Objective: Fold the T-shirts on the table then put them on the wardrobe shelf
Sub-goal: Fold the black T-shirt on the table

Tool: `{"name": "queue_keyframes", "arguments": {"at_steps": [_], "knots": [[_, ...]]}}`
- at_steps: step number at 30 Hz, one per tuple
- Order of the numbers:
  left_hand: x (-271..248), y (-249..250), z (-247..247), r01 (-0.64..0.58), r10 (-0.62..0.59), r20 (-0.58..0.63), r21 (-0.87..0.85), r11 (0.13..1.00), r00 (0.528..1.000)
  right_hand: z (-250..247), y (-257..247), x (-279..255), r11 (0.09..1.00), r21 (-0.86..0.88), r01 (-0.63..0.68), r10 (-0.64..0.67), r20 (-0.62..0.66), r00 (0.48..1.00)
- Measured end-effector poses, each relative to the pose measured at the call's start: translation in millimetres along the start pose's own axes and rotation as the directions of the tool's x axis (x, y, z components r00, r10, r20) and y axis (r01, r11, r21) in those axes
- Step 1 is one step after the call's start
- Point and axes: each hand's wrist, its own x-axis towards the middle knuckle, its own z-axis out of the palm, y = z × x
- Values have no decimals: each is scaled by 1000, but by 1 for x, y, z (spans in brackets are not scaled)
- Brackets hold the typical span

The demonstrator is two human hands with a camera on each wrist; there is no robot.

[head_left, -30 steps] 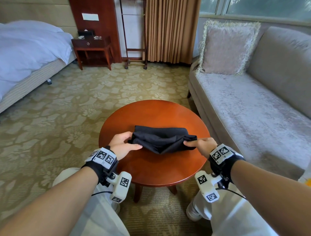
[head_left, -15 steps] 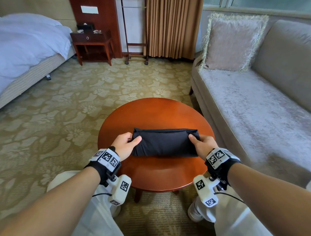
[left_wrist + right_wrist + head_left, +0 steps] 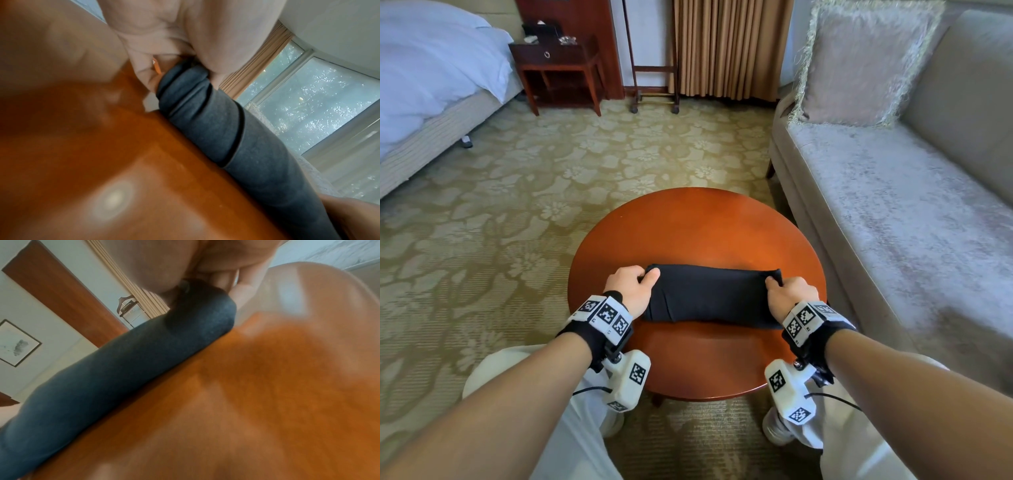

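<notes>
A: So, where's the shirt rn?

B: The black T-shirt (image 3: 710,296) is folded into a long flat bundle, lying across the near half of the round wooden table (image 3: 698,226). My left hand (image 3: 631,287) has its left end, thumb on top, fingers curled round the edge. My right hand (image 3: 789,296) pinches the right end the same way. Both ends are gripped tight, and the bundle rests on the wood.

A: What do the wrist cams give?

B: On the left wrist cam the T-shirt (image 3: 216,123) shows stacked folds at my fingers (image 3: 144,71). On the right wrist cam the T-shirt (image 3: 123,363) end is rounded, nipped under my thumb.

A: Anything around or in the way?

B: A grey sofa (image 3: 893,205) sits just right of the table w/ a fringed cushion (image 3: 859,61) on it. The bed (image 3: 424,78) is far left, w/ a dark nightstand (image 3: 558,68) beside it. A wheeled valet stand (image 3: 654,68) is in front of the tan curtains (image 3: 729,44), and the floor is floral carpet (image 3: 517,192). My knees in pale trousers sit under the near table edge.

A: Any labels or text?

B: Only the black-white square markers on my wrist bands (image 3: 606,313), no words I can read.
</notes>
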Motion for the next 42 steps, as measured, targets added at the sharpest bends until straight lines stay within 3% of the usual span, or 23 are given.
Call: {"name": "queue_keyframes", "arguments": {"at_steps": [4, 7, 9, 13, 23, 26, 29, 31, 33, 35, 37, 40, 42], "knots": [[0, 2, -2, -37, 42, 38, -133, 990, 998, -1, -4, 3, 1000, -13, -27, 28, 24, 999], [-7, 0, -5, 0, 58, 191, -294, 956, 980, -4, -6, 3, 998, -2, -56, 56, 50, 997], [-9, -3, -5, -5, 73, 253, -258, 966, 965, -5, -7, 2, 998, -1, -66, 66, 67, 996], [-8, -6, -10, -35, 58, 235, -102, 994, 970, -7, -11, -2, 997, 4, -76, 75, 71, 995], [-8, -3, -25, 102, -63, 339, -101, 990, 939, -9, -17, -14, 996, -35, -83, 84, 26, 996], [-11, 11, -27, 91, -65, 259, -89, 992, 964, -9, -20, -14, 997, 9, -71, 71, -21, 997], [-19, 33, -24, -36, 35, 30, 14, 999, 999, -6, -23, -16, 998, 44, -39, 43, -93, 995], [-24, 44, -15, -155, 166, -38, 197, 968, 985, -1, -22, -19, 997, -9, 72, -72, -214, 974], [-26, 52, -3, -254, 271, -8, 323, 912, 963, 5, -21, -25, 955, -129, 268, -295, -285, 912], [-24, 55, 8, -283, 277, 77, 404, 870, 958, 12, -18, -29, 857, -257, 446, -496, -180, 849], [-17, 55, 15, -247, 207, 135, 451, 858, 969, 18, -15, -28, 774, -361, 521, -559, 0, 829], [-5, 54, 21, -185, 94, 203, 496, 848, 975, 23, -5, -19, 754, -431, 496, -453, 206, 867], [2, 52, 24, -186, 62, 242, 529, 828, 968, 23, -2, -15, 757, -447, 477, -397, 265, 879]]}}
